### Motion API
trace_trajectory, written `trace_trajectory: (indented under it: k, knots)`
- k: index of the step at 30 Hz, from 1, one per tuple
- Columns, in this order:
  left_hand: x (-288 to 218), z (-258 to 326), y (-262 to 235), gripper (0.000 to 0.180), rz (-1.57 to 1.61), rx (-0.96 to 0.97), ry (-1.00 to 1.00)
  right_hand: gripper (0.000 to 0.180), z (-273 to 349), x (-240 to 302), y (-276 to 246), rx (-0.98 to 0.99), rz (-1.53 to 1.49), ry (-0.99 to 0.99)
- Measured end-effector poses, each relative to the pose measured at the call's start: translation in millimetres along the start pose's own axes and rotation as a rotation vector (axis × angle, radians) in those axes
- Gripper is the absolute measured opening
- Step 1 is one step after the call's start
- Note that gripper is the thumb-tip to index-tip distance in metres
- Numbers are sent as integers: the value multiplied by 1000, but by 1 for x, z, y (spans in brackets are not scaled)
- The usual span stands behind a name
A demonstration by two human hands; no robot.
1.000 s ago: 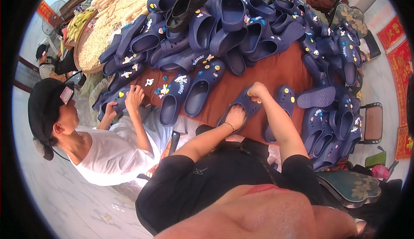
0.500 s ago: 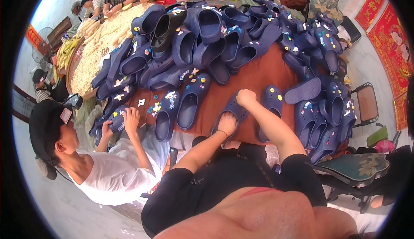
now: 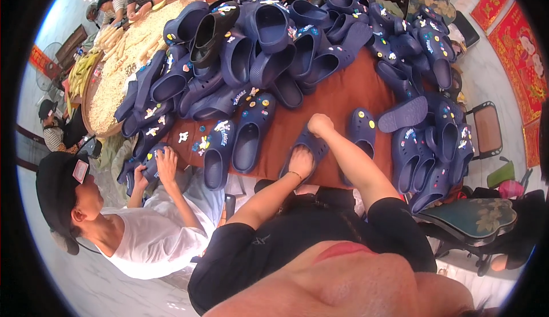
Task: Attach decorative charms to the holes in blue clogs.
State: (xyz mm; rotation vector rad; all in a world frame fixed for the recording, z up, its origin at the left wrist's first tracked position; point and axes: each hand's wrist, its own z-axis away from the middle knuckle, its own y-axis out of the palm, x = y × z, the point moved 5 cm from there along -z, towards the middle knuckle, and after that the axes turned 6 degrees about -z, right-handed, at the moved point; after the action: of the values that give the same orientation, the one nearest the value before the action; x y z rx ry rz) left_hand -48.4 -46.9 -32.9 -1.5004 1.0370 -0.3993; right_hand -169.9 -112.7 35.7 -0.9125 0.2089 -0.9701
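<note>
The navy foam clog (image 3: 311, 145) I worked on lay flat on the brown table, near its front edge, toe pointing away, just beside a charm-studded clog.

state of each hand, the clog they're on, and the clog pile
left hand: flat on the clog's heel end
right hand: fisted, pressing its toe end
navy clog: on the red-brown table, between both hands
clog pile: heaped, jumbled
</note>
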Motion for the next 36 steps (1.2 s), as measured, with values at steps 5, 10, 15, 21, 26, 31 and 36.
trace_trajectory:
  k: [5,10,15,21,26,31,36]
  knots:
    - [-1,-3,-6,19,12,-4,13,18,8,-3,-8,-44,-27,-26]
    - [-2,0,-1,24,57,24,13,28,12,-28,-19,-255,-31,-260]
    - [0,5,0,25,-31,-5,24,26,32,-61,-59,-784,69,-329]
    - [-2,-1,-5,25,-39,19,32,32,-16,-141,-50,-718,79,-18]
    - [0,-4,0,24,15,11,4,27,-16,-134,-53,-723,118,-117]
    - [-3,-1,-5,28,18,0,-3,27,-19,-132,-58,-753,130,-48]
    - [-1,-2,-8,27,-28,-28,15,22,-31,-128,-52,-814,129,-83]
